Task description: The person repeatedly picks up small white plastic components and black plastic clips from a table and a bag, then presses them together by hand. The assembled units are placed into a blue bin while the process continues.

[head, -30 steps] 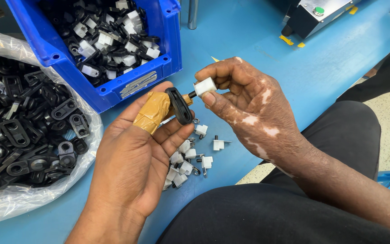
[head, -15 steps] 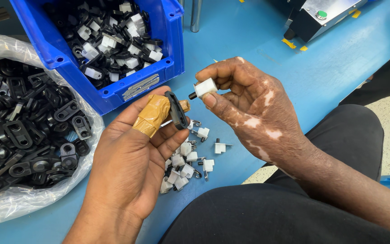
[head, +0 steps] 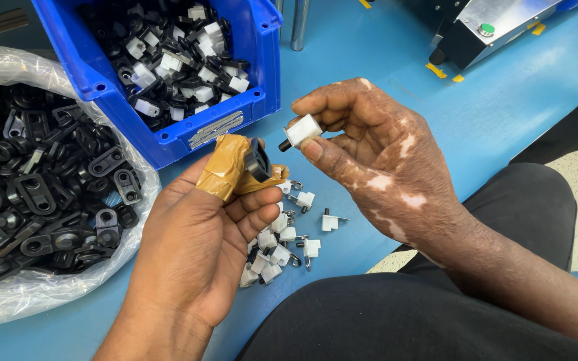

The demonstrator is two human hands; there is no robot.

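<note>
Blue worktop (head: 382,73) fills the scene, viewed from above the seated person's lap. At far left, a clear plastic bag (head: 8,294) lies open, heaped with black brackets (head: 41,180). Just right of it, touching the bag's edge, stands a blue bin (head: 168,144) holding mixed black-and-white assembled parts (head: 175,60). The left hand (head: 195,261), palm up and fingers curled, pinches a black clip (head: 257,159) upright between the thumb and the forefinger (both tips wrapped in tan tape). Just right of the clip, close to it but apart, the right hand (head: 376,160) grips a small white plug with a black tip (head: 299,132) between thumb and forefinger, the black tip aimed at the clip. Below and between the hands, a loose pile of white plugs (head: 282,244) rests on the worktop. At upper right sits a metal machine with a green button (head: 496,27).
</note>
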